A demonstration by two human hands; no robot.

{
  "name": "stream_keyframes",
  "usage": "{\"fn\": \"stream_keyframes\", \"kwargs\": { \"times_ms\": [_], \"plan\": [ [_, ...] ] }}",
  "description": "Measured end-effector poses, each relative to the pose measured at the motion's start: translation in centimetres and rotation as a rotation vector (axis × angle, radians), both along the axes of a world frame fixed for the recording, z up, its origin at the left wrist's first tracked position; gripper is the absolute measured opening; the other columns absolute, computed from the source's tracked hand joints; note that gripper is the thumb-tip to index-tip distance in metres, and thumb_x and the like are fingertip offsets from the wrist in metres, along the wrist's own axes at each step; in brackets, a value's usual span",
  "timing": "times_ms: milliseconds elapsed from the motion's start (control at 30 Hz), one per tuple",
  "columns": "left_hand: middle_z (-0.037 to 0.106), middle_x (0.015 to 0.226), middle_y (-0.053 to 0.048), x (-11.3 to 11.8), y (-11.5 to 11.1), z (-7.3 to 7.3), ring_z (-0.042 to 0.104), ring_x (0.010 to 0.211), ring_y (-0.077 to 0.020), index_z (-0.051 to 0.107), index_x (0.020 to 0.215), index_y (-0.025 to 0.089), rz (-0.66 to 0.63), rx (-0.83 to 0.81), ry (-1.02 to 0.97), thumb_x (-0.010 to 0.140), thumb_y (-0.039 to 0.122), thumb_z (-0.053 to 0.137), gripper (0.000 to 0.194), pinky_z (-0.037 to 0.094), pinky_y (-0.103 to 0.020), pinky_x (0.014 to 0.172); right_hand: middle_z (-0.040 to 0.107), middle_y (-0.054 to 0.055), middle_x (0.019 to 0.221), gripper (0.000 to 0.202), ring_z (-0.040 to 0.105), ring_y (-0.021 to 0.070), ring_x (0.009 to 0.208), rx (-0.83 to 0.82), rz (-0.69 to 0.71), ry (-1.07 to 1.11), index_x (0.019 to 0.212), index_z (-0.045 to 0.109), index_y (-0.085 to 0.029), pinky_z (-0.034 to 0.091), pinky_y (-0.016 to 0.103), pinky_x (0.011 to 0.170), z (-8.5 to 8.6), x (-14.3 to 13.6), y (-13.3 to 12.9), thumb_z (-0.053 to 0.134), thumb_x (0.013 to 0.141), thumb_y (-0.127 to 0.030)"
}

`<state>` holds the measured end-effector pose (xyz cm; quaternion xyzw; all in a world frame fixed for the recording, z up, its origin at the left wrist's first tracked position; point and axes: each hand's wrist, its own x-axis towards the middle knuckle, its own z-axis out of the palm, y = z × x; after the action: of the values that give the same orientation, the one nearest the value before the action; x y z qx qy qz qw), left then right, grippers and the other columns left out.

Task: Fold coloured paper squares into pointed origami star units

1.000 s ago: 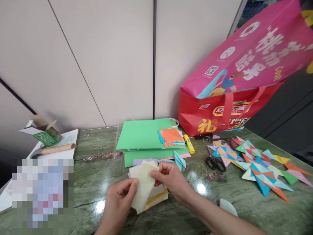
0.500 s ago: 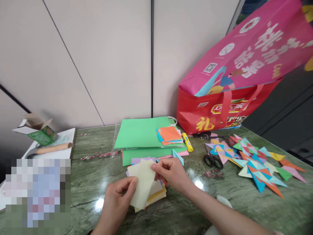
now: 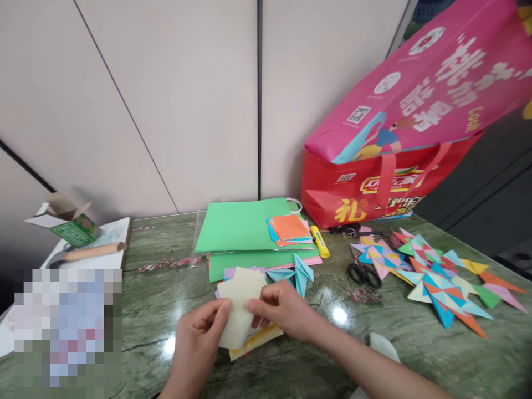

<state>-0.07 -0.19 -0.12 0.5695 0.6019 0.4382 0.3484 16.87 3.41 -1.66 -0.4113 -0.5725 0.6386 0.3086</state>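
Pale yellow paper (image 3: 240,310) is held up between my two hands, above a stack of coloured paper sheets (image 3: 266,336) on the green table. My left hand (image 3: 203,332) pinches its left edge between thumb and fingers. On the right side, my right hand (image 3: 285,310) pinches the same paper, its thumb lying on the front face. Whether it is one sheet or more, I cannot tell. Just beyond my right hand lie light blue folded paper pieces (image 3: 297,274). Most of the stack is hidden behind the paper and my hands.
Green card sheets (image 3: 236,224) lie at the back, with small orange squares (image 3: 291,228) on top. A yellow glue stick (image 3: 320,242), black scissors (image 3: 364,272) and folded paper stars (image 3: 444,288) are to the right. Bags (image 3: 344,185) stand behind; a knife (image 3: 91,252) lies left.
My right hand has moved left and slightly down along the yellow paper, closer to my left hand. More of the light blue folded pieces now shows behind it.
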Motion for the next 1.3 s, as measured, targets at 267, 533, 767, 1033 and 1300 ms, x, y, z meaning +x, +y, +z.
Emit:
{"fn": "stream_keyframes", "kwargs": {
  "times_ms": [267, 533, 767, 1033, 1300],
  "plan": [
    [0.067, 0.055, -0.001, 0.2, 0.1, -0.8, 0.055, 0.050, -0.0144, 0.074, 0.073, 0.014, 0.052, -0.101, -0.270, 0.067, 0.038, 0.067, 0.026, 0.044, -0.020, 0.045, 0.057, 0.000, 0.045, 0.045, 0.051, 0.0093, 0.042, 0.051, -0.012, -0.027, 0.043, 0.055, -0.016, 0.041, 0.020, 0.044, 0.7, -0.6, -0.7, 0.057, 0.072, -0.051],
    [0.061, 0.046, 0.002, 0.2, 0.0, -0.8, 0.048, 0.043, -0.0107, 0.074, 0.071, 0.013, 0.091, -0.151, -0.429, 0.066, 0.037, 0.069, 0.025, 0.039, -0.018, 0.039, 0.062, 0.004, 0.056, 0.054, 0.056, 0.0087, 0.047, -0.202, 0.190, 0.186, 0.058, 0.062, -0.010, 0.044, 0.019, 0.047, 0.0, -1.4, -1.2, 0.054, 0.067, -0.063],
    [0.061, 0.050, 0.002, 0.1, 0.5, -1.2, 0.048, 0.047, -0.0107, 0.074, 0.072, 0.014, 0.119, -0.141, -0.495, 0.065, 0.035, 0.071, 0.022, 0.039, -0.018, 0.043, 0.061, 0.005, 0.054, 0.060, 0.054, 0.0085, 0.044, -0.217, 0.147, 0.147, 0.057, 0.060, -0.009, 0.043, 0.019, 0.045, -0.1, -1.7, -1.2, 0.052, 0.064, -0.068],
    [0.062, 0.048, 0.001, 0.4, 0.7, -0.5, 0.047, 0.045, -0.0097, 0.073, 0.064, 0.012, 0.167, -0.209, -0.644, 0.056, 0.036, 0.076, 0.025, 0.038, -0.017, 0.042, 0.062, 0.004, 0.059, 0.040, 0.055, 0.0101, 0.048, -0.151, 0.194, 0.092, 0.058, 0.055, -0.012, 0.046, 0.023, 0.053, -0.1, -1.5, -1.3, 0.055, 0.073, -0.050],
    [0.063, 0.047, 0.001, 0.3, 0.9, -0.5, 0.051, 0.047, -0.0117, 0.072, 0.061, 0.013, 0.210, -0.252, -0.654, 0.050, 0.038, 0.078, 0.028, 0.041, -0.018, 0.044, 0.066, 0.007, 0.065, 0.029, 0.061, 0.0147, 0.063, 0.434, 0.207, -0.428, 0.064, 0.054, -0.015, 0.045, 0.024, 0.062, 0.1, -1.3, -1.8, 0.041, 0.087, -0.028]
  ]
}}
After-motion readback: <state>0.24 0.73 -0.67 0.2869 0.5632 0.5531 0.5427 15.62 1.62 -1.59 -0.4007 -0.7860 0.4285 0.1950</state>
